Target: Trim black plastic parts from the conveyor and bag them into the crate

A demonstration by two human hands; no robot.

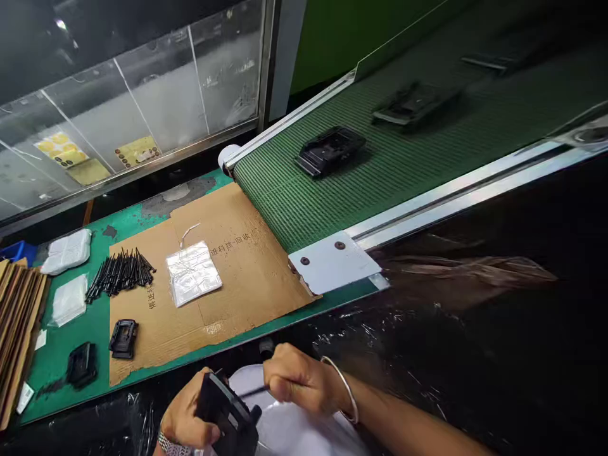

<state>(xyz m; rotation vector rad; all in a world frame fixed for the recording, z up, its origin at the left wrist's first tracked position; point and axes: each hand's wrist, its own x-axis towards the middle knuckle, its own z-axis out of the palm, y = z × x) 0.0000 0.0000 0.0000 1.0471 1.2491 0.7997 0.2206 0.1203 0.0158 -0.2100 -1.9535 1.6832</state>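
Observation:
My left hand [190,415] is closed around a black plastic housing [225,418], tilted, low in the view. Beside it, my right hand [301,380] is a fist around a thin dark rod [255,392] that points at the housing. The far end of the rod is hard to make out, and whether it touches the housing cannot be told. On the bench to the left lie two similar parts: a black frame [123,339] on the cardboard edge and a black housing [82,365] on the green surface.
A green conveyor belt [285,196] slopes up to the right, carrying several black housings [331,150]. Flattened cardboard [251,272] covers the bench, with clear plastic bags [194,275] and a pile of black pins [121,272]. White packets [69,250] and stacked cardboard [19,335] stand left.

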